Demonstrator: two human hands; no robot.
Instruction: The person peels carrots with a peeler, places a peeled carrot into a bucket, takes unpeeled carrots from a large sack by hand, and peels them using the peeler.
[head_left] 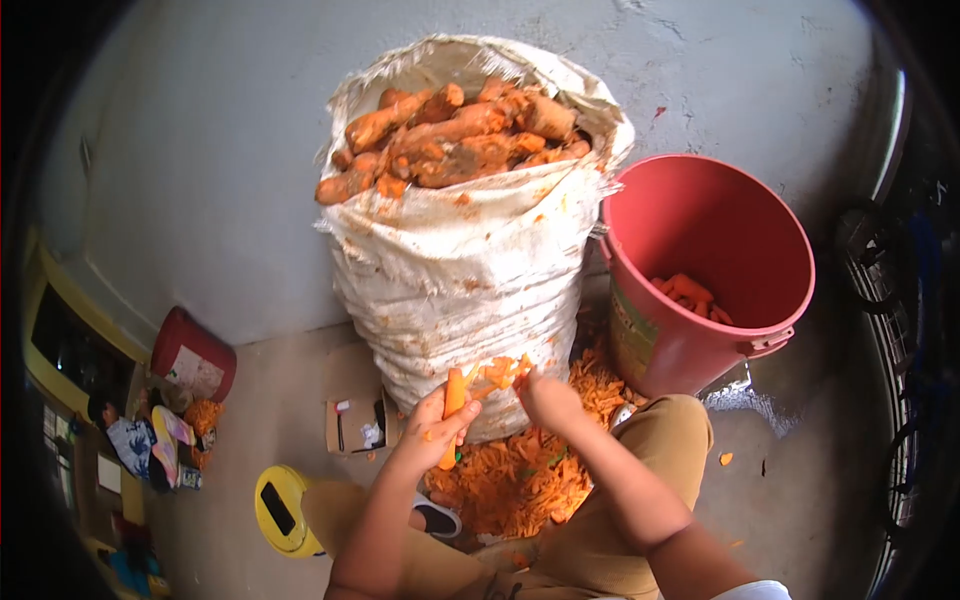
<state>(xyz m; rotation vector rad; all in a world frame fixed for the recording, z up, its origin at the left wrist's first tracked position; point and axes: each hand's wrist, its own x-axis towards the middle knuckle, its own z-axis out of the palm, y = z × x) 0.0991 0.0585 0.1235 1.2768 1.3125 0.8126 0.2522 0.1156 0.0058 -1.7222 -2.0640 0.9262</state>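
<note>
Past our fingers [467, 410], grey floor [270, 400] and wall [220, 170]; our left hand [432, 428] grips a bright-orange carrot [455, 390]; our right hand [552, 402], we can't tell.

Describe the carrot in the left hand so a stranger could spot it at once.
Find the tall white sack. Before its lower part, the left hand grips the carrot. Unlike the brownish carrots heaped in the sack's mouth, this one is bright orange and held.
</note>
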